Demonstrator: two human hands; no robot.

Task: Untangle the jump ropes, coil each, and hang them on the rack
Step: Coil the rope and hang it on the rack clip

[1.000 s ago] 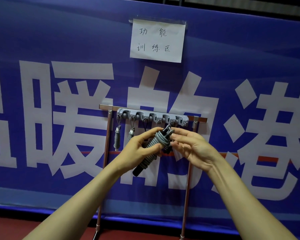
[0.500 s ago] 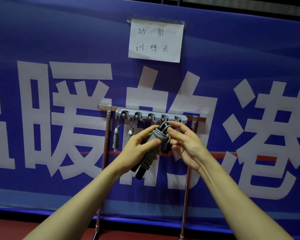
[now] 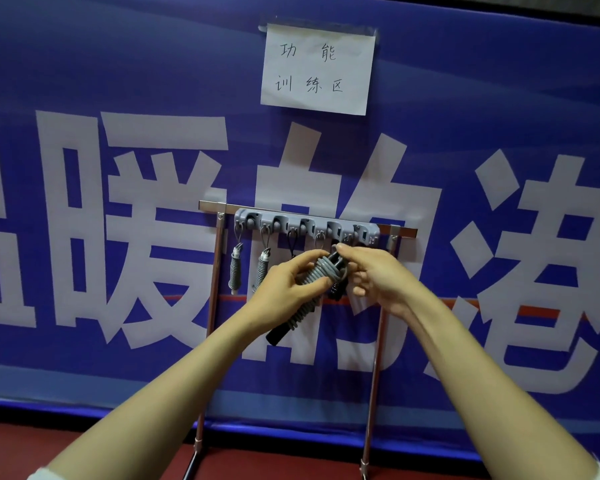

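Under the right end of the grey plastic hook rack [image 3: 291, 216], I see the left hand [image 3: 284, 289] gripping a tilted jump rope [image 3: 314, 277], its grey cord wound tightly round black handles. The right hand [image 3: 378, 275] pinches its top end. Two coiled grey ropes [image 3: 235, 271] hang from the left-end hooks.

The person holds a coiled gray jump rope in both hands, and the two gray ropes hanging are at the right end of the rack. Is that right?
Not quite. The two gray hanging ropes are at the left end of the rack, as the head view shows. The left hand and right hand do hold the coiled gray jump rope.
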